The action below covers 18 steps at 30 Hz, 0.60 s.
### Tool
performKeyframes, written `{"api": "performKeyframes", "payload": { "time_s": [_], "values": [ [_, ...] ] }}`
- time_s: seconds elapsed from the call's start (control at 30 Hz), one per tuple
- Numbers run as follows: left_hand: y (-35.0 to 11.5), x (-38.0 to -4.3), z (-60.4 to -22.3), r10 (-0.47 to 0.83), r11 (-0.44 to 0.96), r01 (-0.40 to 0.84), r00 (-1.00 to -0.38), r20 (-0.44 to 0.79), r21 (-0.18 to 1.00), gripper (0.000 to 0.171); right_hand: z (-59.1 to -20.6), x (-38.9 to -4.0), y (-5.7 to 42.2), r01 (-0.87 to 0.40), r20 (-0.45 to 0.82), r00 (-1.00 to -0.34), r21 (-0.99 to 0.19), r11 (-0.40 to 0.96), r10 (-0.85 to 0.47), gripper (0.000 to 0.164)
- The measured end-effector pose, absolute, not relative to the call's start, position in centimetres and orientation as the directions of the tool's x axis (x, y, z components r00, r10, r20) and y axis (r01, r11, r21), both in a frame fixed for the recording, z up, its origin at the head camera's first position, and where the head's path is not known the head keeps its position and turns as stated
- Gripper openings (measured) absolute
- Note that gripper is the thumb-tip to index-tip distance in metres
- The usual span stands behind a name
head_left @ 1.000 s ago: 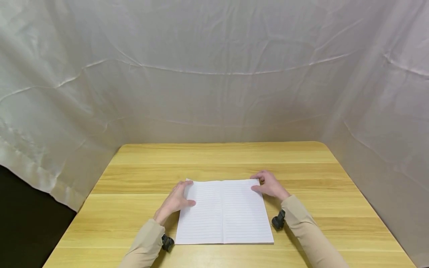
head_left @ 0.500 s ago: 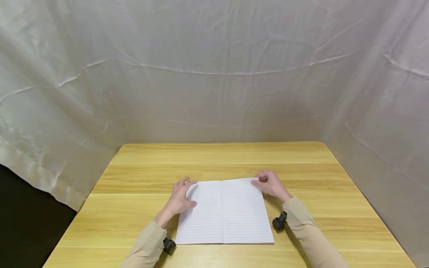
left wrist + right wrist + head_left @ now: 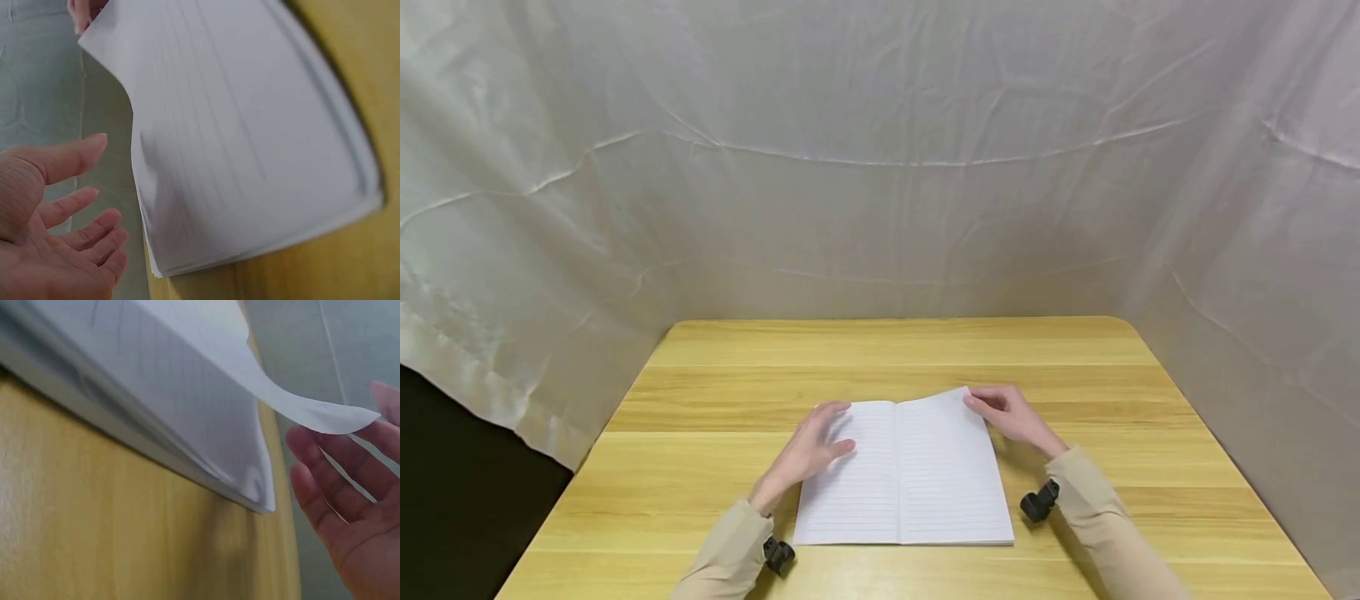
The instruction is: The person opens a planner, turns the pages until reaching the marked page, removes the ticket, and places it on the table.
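Note:
An open notebook with white ruled pages lies on the table, its spine fold running front to back. My right hand pinches the far right corner of a page between thumb and fingers. In the right wrist view that page curves up off the stack beneath it. Over the left page's outer edge is my left hand, its fingers spread and loosely bent, holding nothing. The left wrist view shows the left hand's fingers apart from the paper.
The wooden table extends around the notebook on all sides. Pale cloth hangs behind and at both sides. A small black camera sits on each wrist, the left one close to the notebook's near left corner.
My right hand has taken the page's far right corner and lifted it, drawing it slightly inward. My left hand has shifted a little to the right over the left page.

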<state>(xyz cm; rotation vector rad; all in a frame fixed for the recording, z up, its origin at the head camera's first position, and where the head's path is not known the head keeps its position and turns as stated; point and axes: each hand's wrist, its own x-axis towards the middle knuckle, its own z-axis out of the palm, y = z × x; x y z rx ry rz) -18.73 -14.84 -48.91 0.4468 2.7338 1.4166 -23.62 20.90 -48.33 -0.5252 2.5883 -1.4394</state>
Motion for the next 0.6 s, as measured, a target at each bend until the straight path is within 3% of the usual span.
{"api": "performKeyframes", "payload": {
  "time_s": [0.1, 0.37, 0.6],
  "values": [
    [-14.6, -18.7, -48.9, 0.264, 0.535, 0.226, -0.960, 0.094, 0.814, 0.061, -47.9, -23.2, 21.0, -0.231, 0.024, -0.917, -0.845, 0.481, -0.398, 0.048],
    [-14.1, -18.6, -49.1, 0.275, 0.463, 0.215, -0.957, 0.091, 0.860, 0.062, -46.6, -22.6, 20.1, -0.252, -0.001, -0.850, -0.877, 0.409, -0.527, 0.042],
    [-13.7, -18.8, -49.4, 0.337, 0.372, 0.246, -0.934, 0.117, 0.895, 0.060, -46.1, -22.0, 19.3, -0.287, -0.022, -0.805, -0.860, 0.423, -0.592, 0.044]
  ]
}}
